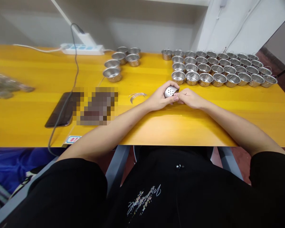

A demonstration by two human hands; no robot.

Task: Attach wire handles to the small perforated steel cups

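A small perforated metal strainer cup (171,91) is tipped on its side just above the table, its holed bottom facing me. My left hand (160,98) is wrapped around it, fingers over the top and thumb below. At the cup's right edge my right hand (190,97) is closed in a pinch; what lies between its fingertips is hidden. Left of my hands, several thin curved wire handles (137,95) lie in a loose bundle. Beyond my hands stand rows of strainer cups (206,79), many with a wire across the top.
More metal cups (112,74) stand back left, with no wires visible. A phone (61,110) and a blurred-out dark object (97,107) lie left on the yellow table (175,126). A dark cable (76,63) runs from the power strip (85,49) over the table's front edge. Plastic-wrapped items (7,85) lie far left.
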